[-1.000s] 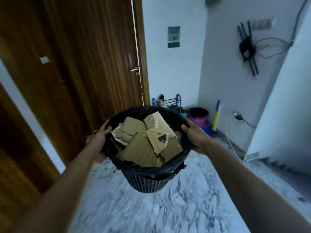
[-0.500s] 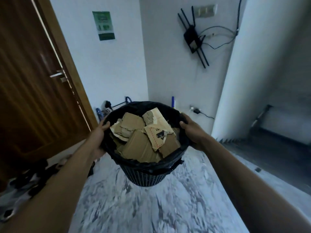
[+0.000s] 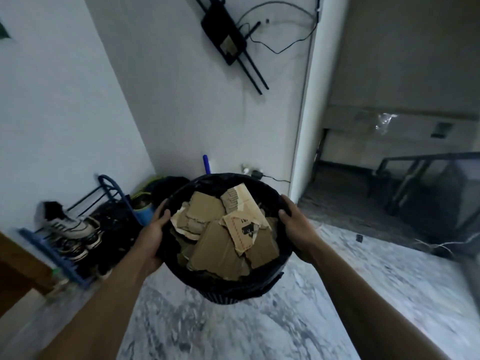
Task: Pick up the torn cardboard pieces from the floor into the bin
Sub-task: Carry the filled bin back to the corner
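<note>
Bin [image 3: 228, 288]: a black mesh basket with a black liner, being held up between both hands, with the grey marbled floor [image 3: 233, 333] showing beneath it. Cardboard pieces [image 3: 215, 248]: torn brown scraps lying inside the bin and piling close to its rim; a paler printed scrap with red lines and a black mark is sitting on top, toward the bin's right side. Left hand [image 3: 153, 235]: gripping the bin's left rim, with the thumb hooking over the liner edge and the fingers wrapping the outside wall. Right hand [image 3: 296, 224]: gripping the bin's right rim, with the thumb lying along the top edge and the fingers curling round the outside, mostly hidden. Both forearms are reaching in from below the bin. Shoe rack [image 3: 109, 188]: a dark metal frame standing left of the bin and carrying shoes, with a white sneaker [image 3: 62, 222] resting on its upper bar. Blue stick [image 3: 205, 163]: poking up just behind the bin's far rim. Charger [image 3: 257, 174]: sitting at the wall behind the bin, with its cable trailing to the right. Router [image 3: 223, 40]: a black box with antennas, hanging on the wall high above the bin. A dim doorway is opening to the right of the bin.
</note>
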Available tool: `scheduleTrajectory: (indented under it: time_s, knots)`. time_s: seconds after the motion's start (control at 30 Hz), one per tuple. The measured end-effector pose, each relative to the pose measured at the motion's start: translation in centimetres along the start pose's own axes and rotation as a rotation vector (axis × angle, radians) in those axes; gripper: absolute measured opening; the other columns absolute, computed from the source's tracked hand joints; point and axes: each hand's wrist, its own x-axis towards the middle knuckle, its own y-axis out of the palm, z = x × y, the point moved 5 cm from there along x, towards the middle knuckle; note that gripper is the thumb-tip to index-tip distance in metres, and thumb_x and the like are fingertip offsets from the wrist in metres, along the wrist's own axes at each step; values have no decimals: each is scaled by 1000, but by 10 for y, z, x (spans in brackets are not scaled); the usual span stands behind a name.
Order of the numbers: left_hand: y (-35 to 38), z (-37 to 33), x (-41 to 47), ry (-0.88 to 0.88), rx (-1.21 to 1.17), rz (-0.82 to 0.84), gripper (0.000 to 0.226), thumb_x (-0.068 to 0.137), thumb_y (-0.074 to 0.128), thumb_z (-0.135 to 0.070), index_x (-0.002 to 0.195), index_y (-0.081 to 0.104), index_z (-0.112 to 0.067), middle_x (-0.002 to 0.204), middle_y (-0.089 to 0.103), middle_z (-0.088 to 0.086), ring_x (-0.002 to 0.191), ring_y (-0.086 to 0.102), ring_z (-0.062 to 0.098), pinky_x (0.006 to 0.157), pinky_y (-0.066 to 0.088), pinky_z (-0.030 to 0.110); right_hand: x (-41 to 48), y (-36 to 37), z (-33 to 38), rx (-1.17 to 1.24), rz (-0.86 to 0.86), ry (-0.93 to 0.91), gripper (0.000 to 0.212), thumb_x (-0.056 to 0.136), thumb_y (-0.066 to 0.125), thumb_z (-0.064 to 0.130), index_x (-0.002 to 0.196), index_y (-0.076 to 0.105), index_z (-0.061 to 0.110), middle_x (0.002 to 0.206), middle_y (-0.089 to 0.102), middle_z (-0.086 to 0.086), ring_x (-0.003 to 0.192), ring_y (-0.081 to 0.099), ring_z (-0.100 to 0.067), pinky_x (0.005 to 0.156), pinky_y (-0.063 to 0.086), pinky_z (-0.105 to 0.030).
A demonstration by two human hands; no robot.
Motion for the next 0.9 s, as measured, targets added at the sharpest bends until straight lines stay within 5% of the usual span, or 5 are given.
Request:
scheduleTrajectory:
  time_s: [0.1, 0.4, 0.63, 0.73, 0.9]
  knots:
    - [4, 21, 92, -82, -41, 71, 43, 107, 40, -44, 145, 51, -28, 135, 65, 6, 120, 63, 32, 100, 50, 51, 66, 11, -32, -12, -57, 34, 46, 109, 37, 19, 153, 35, 31, 149, 48, -3, 131, 50, -21, 108, 44, -42]
    - [3, 97, 343, -190, 80, 107, 45, 108, 41, -33, 152, 44, -27, 150, 53, 4, 135, 51, 28, 118, 34, 52, 229, 48, -158, -21, -291, 195, 47, 108, 39, 16, 151, 38, 36, 147, 49, 7, 132, 48, -13, 105, 41, -30]
    - [-3, 209, 547, -268, 237, 161, 26, 107, 41, -44, 122, 63, -46, 118, 67, -16, 105, 65, 12, 79, 54, 33, 362, 83, -308, -45, -476, 255, 45, 108, 38, 18, 149, 39, 37, 145, 51, 7, 129, 50, -17, 111, 41, -46]
    - [-4, 273, 625, -326, 252, 168, 30, 104, 45, -48, 104, 74, -52, 110, 76, -11, 101, 72, 18, 84, 57, 40, 414, 85, -384, -26, -518, 264, 41, 108, 38, 20, 143, 45, 41, 133, 59, 11, 122, 56, -16, 105, 46, -44]
    - [0, 384, 724, -371, 229, 232, 38, 105, 40, -51, 134, 63, -41, 124, 73, 2, 111, 70, 31, 92, 55, 48, 499, 74, -495, -72, -548, 191, 41, 107, 40, 19, 144, 48, 37, 129, 61, 13, 122, 56, -13, 100, 44, -31]
